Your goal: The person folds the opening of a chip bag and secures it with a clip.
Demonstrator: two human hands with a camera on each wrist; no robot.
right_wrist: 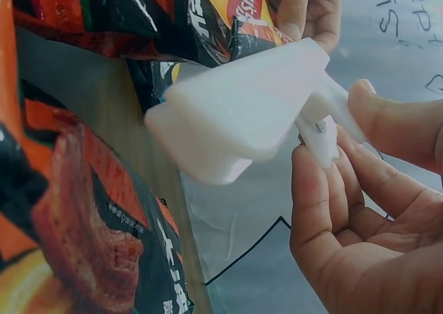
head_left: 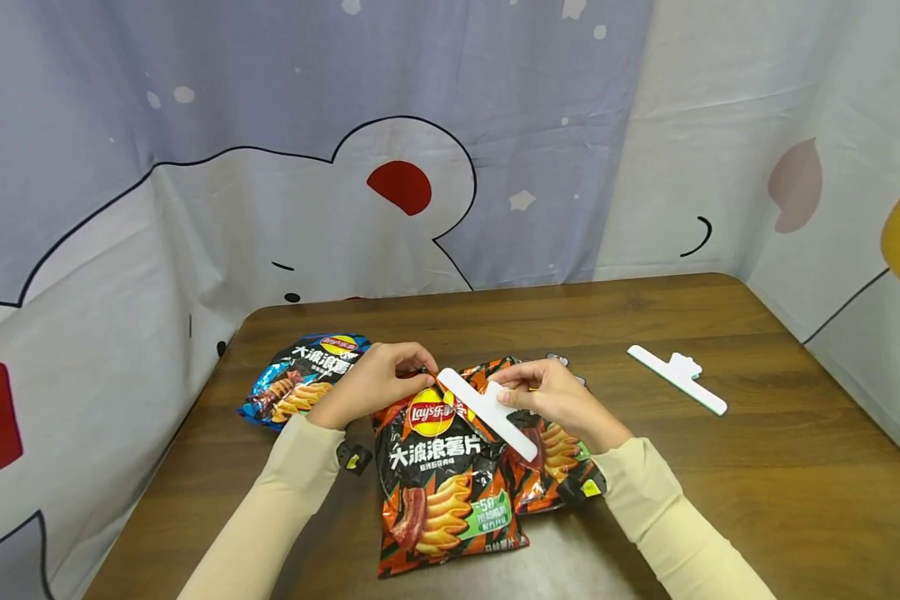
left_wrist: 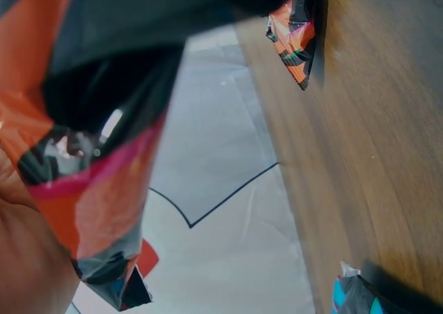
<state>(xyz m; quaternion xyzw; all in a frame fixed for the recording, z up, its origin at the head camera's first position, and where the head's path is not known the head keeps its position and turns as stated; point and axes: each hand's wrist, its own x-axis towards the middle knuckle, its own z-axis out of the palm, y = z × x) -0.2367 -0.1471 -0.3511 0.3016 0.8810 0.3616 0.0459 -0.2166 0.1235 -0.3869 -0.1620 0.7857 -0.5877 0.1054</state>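
An orange-and-black Lay's chip bag (head_left: 438,479) lies on the wooden table (head_left: 757,483) in front of me. My left hand (head_left: 390,371) pinches its top corner, and the bag's foil (left_wrist: 90,189) fills the left wrist view. My right hand (head_left: 528,392) pinches the handle of a white bag clip (head_left: 487,414), which lies slanted across the bag's top. The right wrist view shows the clip (right_wrist: 242,113) close up, squeezed between the thumb and fingers (right_wrist: 325,203). A second orange bag (head_left: 558,467) lies under the right hand.
A blue Lay's chip bag (head_left: 303,379) lies at the left behind my left hand. A second white clip (head_left: 678,379) rests on the table at the right. A cartoon-printed cloth (head_left: 345,167) hangs behind and round the table's edges.
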